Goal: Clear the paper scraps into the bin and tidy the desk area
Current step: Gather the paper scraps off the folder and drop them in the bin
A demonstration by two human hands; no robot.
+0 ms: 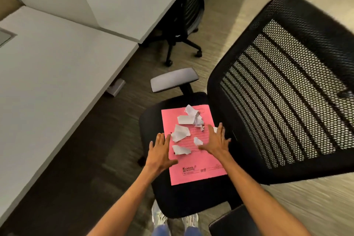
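Observation:
A pink folder [199, 166] lies flat on the black seat [183, 197] of an office chair. Several torn white paper scraps [181, 133] are scattered over its upper half. My left hand [160, 152] hovers at the folder's left edge, fingers spread, holding nothing. On the folder's right side my right hand [216, 142] is spread open too, partly covering one scrap by the edge. No bin is in view.
The chair's black mesh backrest [287, 86] fills the right side, its grey armrest [174, 79] stands behind the seat. A white desk [47, 82] runs along the left. A second black chair [183, 25] stands further back on the carpet.

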